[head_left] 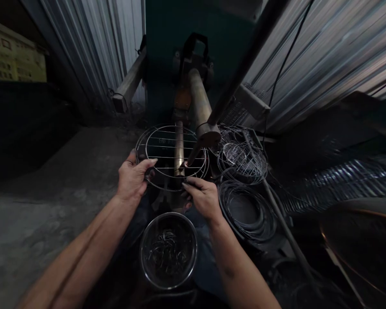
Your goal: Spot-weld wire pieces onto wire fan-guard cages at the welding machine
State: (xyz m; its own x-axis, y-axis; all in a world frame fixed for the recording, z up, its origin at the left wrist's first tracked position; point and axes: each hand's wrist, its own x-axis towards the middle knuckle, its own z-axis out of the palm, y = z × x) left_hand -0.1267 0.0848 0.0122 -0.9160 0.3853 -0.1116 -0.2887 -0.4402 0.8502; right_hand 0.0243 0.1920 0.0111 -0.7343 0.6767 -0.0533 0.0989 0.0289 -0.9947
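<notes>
A: Where is the round wire rack (167, 158) held?
B: Level in front of the machine, above the bowl (169, 287). The lower bar (179, 148) is seen through its rungs, and a small glow can be made out at the bar's near end.
A: What is done by the left hand (133, 176)?
B: The left edge of the rack is pinched by it, the thumb being laid on top and the fingers curled below.
A: And the right hand (201, 195)?
B: Its fingers are bent in at the near edge. Whether the rim or some small piece is gripped cannot be told.
A: What is kept in the bowl?
B: Bent bits of wire are heaped there. To the right, a coil of wire (265, 214) is laid, and just beyond it more wire racks (242, 161) are piled.
</notes>
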